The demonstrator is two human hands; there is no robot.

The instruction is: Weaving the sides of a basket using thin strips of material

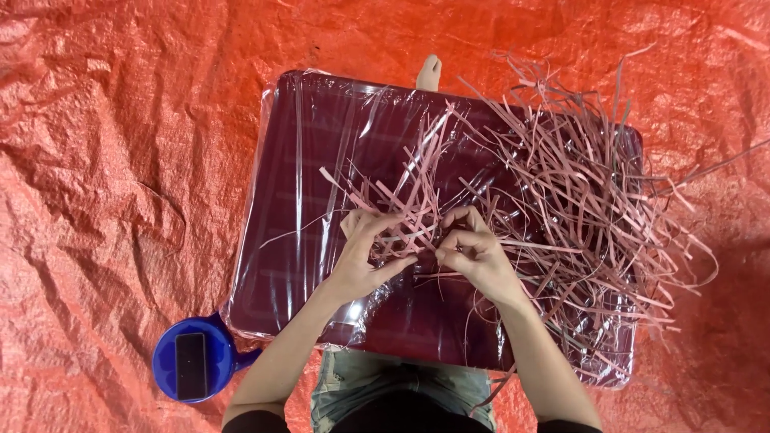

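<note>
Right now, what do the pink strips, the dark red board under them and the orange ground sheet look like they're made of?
Pink strips: thin, flat, matte bands that curl and kink, likely paper or a split plant fibre; the look leaves it open.
Dark red board: seemingly rigid plastic, wrapped in clear glossy film, judging by wrinkles and glare.
Orange ground sheet: a crinkled sheet with a slight sheen, probably a plastic tarpaulin.

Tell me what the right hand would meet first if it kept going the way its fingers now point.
The right hand points left, toward the left hand. It would probably meet the pink strips pinched between them first, then the left hand's fingertips; depth is hard to judge from above.
</note>
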